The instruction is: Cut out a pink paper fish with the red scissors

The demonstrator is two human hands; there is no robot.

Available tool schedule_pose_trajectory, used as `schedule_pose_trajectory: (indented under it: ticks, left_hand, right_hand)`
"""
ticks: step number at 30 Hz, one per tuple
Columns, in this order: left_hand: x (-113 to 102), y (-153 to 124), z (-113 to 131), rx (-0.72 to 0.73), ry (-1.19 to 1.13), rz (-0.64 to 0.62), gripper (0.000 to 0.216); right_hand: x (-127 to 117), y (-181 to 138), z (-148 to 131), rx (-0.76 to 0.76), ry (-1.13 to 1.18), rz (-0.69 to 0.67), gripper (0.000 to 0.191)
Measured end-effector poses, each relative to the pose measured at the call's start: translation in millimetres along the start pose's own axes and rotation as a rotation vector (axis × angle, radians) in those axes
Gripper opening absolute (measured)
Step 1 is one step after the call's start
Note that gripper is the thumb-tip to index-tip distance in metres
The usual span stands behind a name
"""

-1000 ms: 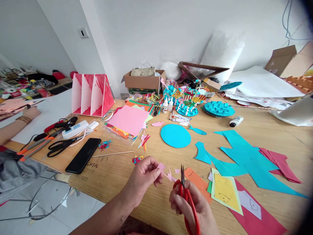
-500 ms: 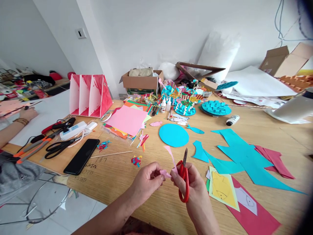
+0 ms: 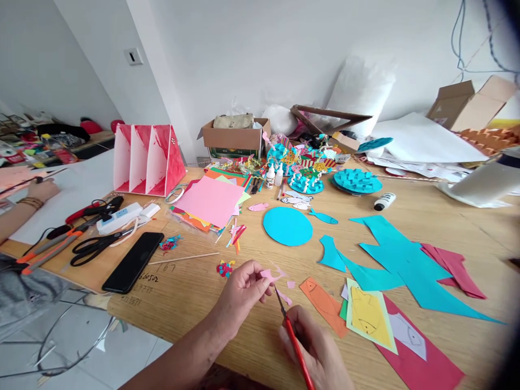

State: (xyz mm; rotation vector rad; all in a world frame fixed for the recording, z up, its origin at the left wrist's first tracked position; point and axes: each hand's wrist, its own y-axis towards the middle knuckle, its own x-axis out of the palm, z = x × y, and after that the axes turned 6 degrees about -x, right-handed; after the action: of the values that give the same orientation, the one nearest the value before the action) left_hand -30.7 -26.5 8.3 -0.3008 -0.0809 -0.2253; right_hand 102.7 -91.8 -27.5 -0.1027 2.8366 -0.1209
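Between thumb and fingers my left hand [image 3: 249, 287] pinches a small piece of pink paper [image 3: 268, 275]. My right hand [image 3: 311, 346] is closed on red-handled scissors [image 3: 293, 337], their tips at the lower edge of the pink piece. Beneath, thin pink scraps [image 3: 291, 284] lie on the wooden table. To the right are an orange paper with a fish drawn on it [image 3: 323, 304], a yellow paper with a drawn fish [image 3: 368, 311] and a red sheet [image 3: 418, 357]. A blue paper oval [image 3: 287, 226] lies beyond my hands.
Blue offcuts [image 3: 410, 257] spread at the right. Stacked coloured paper [image 3: 213, 200], a black phone [image 3: 132, 262], black scissors [image 3: 95, 246] and a power strip [image 3: 122, 218] lie left. A co-worker's hand [image 3: 44, 188] rests on a white sheet. Glue bottles [image 3: 271, 177] stand farther back.
My right hand has moved down and turned the scissors toward the pink piece, uncovering the orange paper. The pink strip it held is released, and pink scraps now lie on the table.
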Motion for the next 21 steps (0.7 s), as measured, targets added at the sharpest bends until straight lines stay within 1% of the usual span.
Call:
schedule_pose_trajectory:
  ticks: [3, 7, 13, 19, 21]
  left_hand:
    - [1.7, -0.7, -0.7, 0.0, 0.006, -0.026, 0.018]
    - [2.1, -1.5, -2.2, -0.01, -0.002, -0.036, 0.017]
    - [1.1, -2.7, -4.9, -0.032, -0.036, -0.071, 0.021]
    - [0.1, -4.1, -8.9, -0.062, -0.111, -0.11, 0.02]
    - [-3.5, -4.3, -8.9, -0.067, -0.085, -0.117, 0.02]
  right_hand:
    - [3.4, 3.8, 5.2, 0.031, 0.04, -0.027, 0.03]
    - [6.2, 6.1, 14.9, 0.009, 0.087, 0.012, 0.029]
    - [6.3, 8.4, 23.3, 0.028, 0.085, -0.067, 0.029]
    - [7.3, 7.8, 21.8, 0.085, 0.166, -0.087, 0.032]
    - [7.6, 6.8, 18.3, 0.092, 0.183, -0.085, 0.033]
